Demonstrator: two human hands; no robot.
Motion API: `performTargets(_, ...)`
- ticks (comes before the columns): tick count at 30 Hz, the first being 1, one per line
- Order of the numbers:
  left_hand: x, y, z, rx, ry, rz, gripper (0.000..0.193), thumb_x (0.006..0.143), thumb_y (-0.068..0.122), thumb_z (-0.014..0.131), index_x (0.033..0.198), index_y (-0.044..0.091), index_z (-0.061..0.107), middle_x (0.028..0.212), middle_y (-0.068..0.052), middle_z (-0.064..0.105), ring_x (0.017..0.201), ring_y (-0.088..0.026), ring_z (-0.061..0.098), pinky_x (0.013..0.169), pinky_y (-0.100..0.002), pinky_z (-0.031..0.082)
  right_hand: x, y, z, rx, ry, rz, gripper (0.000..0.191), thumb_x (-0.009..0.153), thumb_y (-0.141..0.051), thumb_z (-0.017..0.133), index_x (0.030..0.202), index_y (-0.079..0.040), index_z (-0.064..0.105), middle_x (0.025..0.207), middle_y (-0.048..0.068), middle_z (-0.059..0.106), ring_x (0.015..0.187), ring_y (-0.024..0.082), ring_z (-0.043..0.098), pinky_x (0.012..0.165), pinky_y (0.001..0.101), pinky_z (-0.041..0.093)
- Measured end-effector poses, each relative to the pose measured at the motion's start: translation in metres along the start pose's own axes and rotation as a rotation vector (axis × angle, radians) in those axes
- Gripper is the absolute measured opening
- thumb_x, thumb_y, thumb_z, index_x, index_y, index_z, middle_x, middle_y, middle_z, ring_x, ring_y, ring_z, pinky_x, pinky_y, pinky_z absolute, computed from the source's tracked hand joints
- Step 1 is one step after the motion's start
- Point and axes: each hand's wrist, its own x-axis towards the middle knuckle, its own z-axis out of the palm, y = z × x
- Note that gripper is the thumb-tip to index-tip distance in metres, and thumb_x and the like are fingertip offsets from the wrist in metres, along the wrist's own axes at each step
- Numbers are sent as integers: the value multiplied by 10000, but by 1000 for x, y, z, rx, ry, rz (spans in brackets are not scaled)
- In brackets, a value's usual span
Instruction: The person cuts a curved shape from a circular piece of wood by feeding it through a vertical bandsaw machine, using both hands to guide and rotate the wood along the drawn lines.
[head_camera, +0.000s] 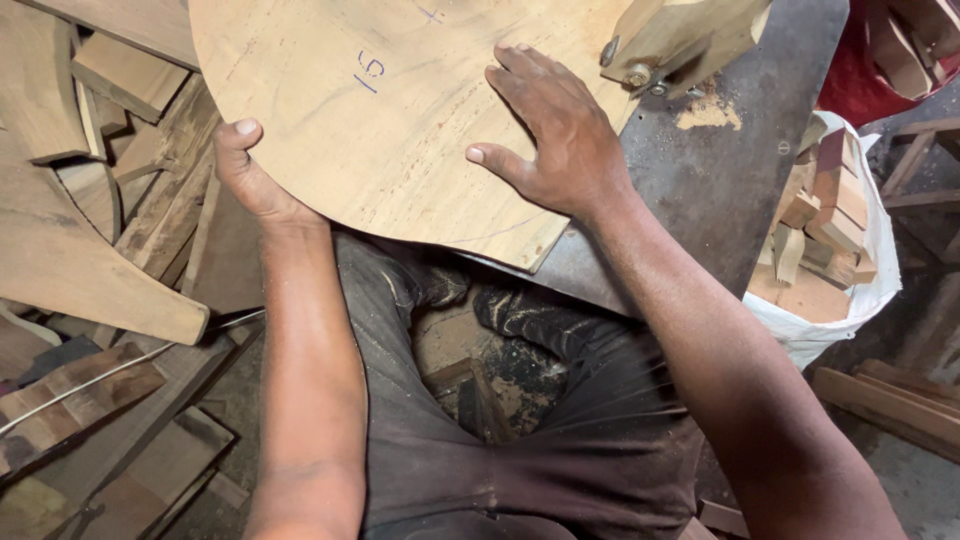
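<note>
Down at the machine table (700, 170), a dusty grey metal slab, one large rounded wooden board (390, 110) lies flat, its curved edge overhanging the table toward the person's lap. The right hand (555, 135) rests palm-down on the board's near right part, fingers spread, pressing rather than closed around anything. The left hand (250, 170) clasps the board's left rim, thumb on top and fingers tucked underneath, out of sight.

Just past the right hand, a wooden block (680, 35) fitted with a bolt stands over the board's far right edge; its upper part is cut off by the frame. A small heap of sawdust (708, 112) sits on the table beside it.

Right of the table, one white sack (850, 290) holds short wooden offcuts, too jumbled to count. Beyond it a red container (870, 70) is only partly visible. Left of the table, curved and straight wood scraps (90, 230) are piled thickly. Below the board, the person's dark trousers (560, 400) hide most of the floor.
</note>
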Motion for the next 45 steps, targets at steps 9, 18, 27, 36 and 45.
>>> performTargets(9,1,-1,-1,0,-24,8,822,772,275,660,1499,-41,443,1436,-230,555,1349,-378,563,1141,-471,513,0,0,-2,-2,-6,-2,740,962,-537,810,1454,-30,589,1564,197,529,1488,379,462,1247,537,360)
performTargets(18,-3,-1,0,30,-20,17,826,779,276,655,1508,-47,438,1448,-236,550,1358,-382,560,1159,-479,513,-1,2,1,-7,-20,5,743,971,-567,783,1462,-46,589,1573,181,523,1492,377,455,1238,533,368)
performTargets(27,-4,-1,5,-2,-53,17,822,796,259,634,1525,-59,428,1497,-241,536,1398,-393,544,1180,-469,482,0,3,0,-17,-5,-9,741,973,-553,777,1475,-45,580,1566,183,526,1486,379,458,1237,517,373)
performTargets(36,-10,1,7,-19,-39,1,827,783,234,621,1540,-25,411,1502,-221,533,1404,-396,534,1226,-496,466,0,0,-1,22,-14,-4,738,957,-553,765,1457,-42,579,1573,175,517,1478,364,453,1241,502,354)
performTargets(45,-9,3,9,-17,-31,-26,862,771,243,632,1561,6,379,1517,-209,507,1415,-400,509,1225,-521,453,0,5,3,-9,-42,12,777,976,-621,691,1484,-49,560,1589,167,485,1498,346,412,1240,506,335)
